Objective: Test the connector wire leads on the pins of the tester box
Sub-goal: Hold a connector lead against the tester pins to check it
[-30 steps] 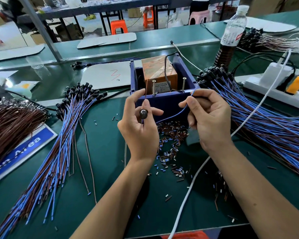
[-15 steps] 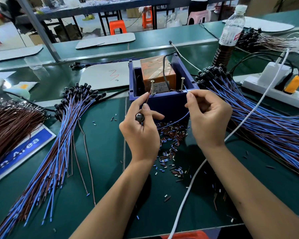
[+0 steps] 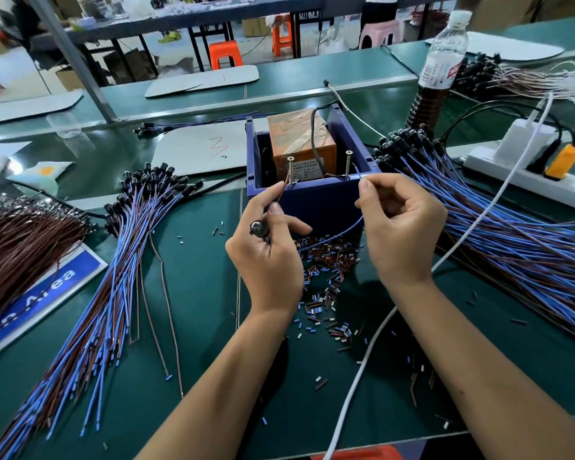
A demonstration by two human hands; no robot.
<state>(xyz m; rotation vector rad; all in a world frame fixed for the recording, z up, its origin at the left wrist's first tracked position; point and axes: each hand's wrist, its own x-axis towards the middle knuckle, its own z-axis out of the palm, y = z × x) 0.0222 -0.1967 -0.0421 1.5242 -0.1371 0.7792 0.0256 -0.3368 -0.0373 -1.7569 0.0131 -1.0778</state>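
L hand (image 3: 266, 257) raised brown lead (image 3: 281, 193) to L pin (image 3: 290, 171); R hand (image 3: 400, 227) lifted.

Wire bundles (image 3: 90, 293) (image 3: 512, 227) flank the tester box (image 3: 312, 200); bare mat (image 3: 206, 293) between.

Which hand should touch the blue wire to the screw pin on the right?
The right hand. It already pinches the blue wire just beside the right screw pin on the tester box. The left hand is busy holding the brown wire and black connector.

brown lead (image 3: 280, 194) beside left pin (image 3: 290, 171)
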